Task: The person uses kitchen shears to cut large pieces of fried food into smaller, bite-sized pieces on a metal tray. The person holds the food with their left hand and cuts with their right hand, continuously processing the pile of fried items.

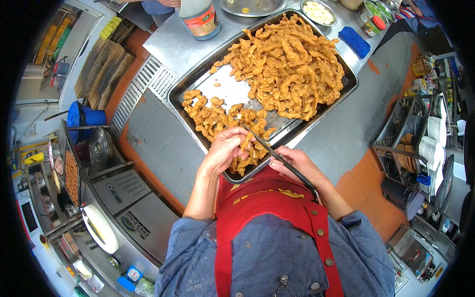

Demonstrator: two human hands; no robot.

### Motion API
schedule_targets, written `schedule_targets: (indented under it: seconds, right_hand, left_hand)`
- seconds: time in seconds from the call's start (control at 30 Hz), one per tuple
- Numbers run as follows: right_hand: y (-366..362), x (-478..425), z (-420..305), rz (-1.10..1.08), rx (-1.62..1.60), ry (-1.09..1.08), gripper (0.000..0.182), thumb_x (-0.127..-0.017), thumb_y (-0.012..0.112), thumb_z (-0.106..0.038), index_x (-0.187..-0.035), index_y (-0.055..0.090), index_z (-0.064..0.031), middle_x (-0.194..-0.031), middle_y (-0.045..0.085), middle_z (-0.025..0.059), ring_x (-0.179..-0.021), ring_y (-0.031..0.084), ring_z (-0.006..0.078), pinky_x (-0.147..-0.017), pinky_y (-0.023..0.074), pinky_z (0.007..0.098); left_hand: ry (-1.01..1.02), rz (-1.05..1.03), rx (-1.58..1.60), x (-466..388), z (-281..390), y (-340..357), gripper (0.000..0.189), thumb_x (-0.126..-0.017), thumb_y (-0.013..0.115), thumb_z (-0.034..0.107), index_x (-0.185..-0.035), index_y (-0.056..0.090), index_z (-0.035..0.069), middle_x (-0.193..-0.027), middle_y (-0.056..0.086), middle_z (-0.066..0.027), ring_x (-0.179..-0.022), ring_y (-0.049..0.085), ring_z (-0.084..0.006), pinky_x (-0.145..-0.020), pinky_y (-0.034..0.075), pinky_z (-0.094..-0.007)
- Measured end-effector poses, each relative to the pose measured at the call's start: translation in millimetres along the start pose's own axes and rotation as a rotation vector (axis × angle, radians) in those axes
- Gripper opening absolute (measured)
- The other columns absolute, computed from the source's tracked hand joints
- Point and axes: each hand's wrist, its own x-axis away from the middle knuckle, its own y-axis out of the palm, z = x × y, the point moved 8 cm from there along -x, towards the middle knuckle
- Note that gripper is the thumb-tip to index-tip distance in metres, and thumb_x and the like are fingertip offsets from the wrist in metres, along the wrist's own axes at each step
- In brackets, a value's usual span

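A deep metal tray (pixel 174 97) holds a large heap of golden-brown fried battered strips (pixel 293 63) at its far right. A smaller pile of the same strips (pixel 207 115) lies in the near left corner. Over that pile, my left hand (pixel 226 146) pinches one fried strip (pixel 246 144) between thumb and fingers. My right hand (pixel 297 163) grips a long, narrow dark tool (pixel 293 170), whose exact kind I cannot tell. Its thin tip reaches up beside the strip in my left fingers. The tray's near corner is close against my red apron (pixel 256 196).
On the steel table (pixel 163 41) stand a labelled plastic jug (pixel 200 22), a metal bowl of pale pieces (pixel 318 13), a red-lidded jar (pixel 374 26) and a blue cloth (pixel 354 41). A freezer (pixel 133 208) is at left, a dish rack (pixel 404 144) at right. Other people stand beyond the table.
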Motion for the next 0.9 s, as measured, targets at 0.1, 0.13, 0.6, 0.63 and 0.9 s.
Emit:
schedule_targets:
  seconds: [0.1,0.13,0.6,0.63,0.9]
  right_hand:
    - [2,-2,1,-0.008,0.003,-0.003,0.021,-0.096,0.067,-0.021,-0.101,0.061,-0.0015,-0.082,0.054,-0.0043,-0.075,0.048,0.0034,-0.065,0.0426,0.0214]
    - [2,-2,0,-0.016,0.004,0.012,0.020,-0.096,0.067,-0.020,-0.101,0.061,-0.0014,-0.081,0.053,-0.0044,-0.075,0.048,0.0033,-0.066,0.0424,0.0212]
    - [1,10,13,0.002,0.170,0.033,0.020,-0.094,0.069,-0.022,-0.090,0.065,-0.0026,-0.062,0.045,-0.0047,-0.057,0.040,0.0050,-0.049,0.0328,0.0266]
    - [-2,13,24,0.009,0.195,0.035,0.021,-0.094,0.069,-0.023,-0.090,0.065,-0.0030,-0.061,0.045,-0.0046,-0.056,0.040,0.0053,-0.049,0.0326,0.0269]
    - [-19,38,30,0.105,0.040,0.101,0.019,-0.097,0.065,-0.021,-0.091,0.061,-0.0032,-0.064,0.042,-0.0085,-0.060,0.035,0.0034,-0.051,0.0280,0.0246]
  left_hand:
    - [-0.006,0.000,-0.017,2,-3,-1,0.012,-0.096,0.052,0.004,-0.103,0.062,0.001,-0.099,0.069,-0.0130,-0.074,0.062,-0.0163,-0.054,0.050,-0.0288]
    - [-0.003,0.001,-0.022,2,-5,-3,0.012,-0.096,0.052,0.005,-0.103,0.062,0.002,-0.100,0.069,-0.0130,-0.074,0.062,-0.0161,-0.054,0.050,-0.0287]
    - [0.034,0.332,-1.071,21,2,-9,0.019,-0.089,0.059,0.012,-0.089,0.066,-0.005,-0.076,0.065,-0.0196,-0.067,0.065,-0.0256,-0.064,0.051,-0.0396]
    - [0.116,0.315,-1.130,23,10,2,0.019,-0.089,0.060,0.013,-0.089,0.067,-0.005,-0.077,0.064,-0.0208,-0.070,0.065,-0.0293,-0.066,0.051,-0.0410]
    - [0.439,0.442,-1.523,-16,60,30,0.022,-0.088,0.067,0.012,-0.105,0.062,0.000,-0.099,0.059,-0.0179,-0.087,0.062,-0.0369,-0.076,0.050,-0.0455]
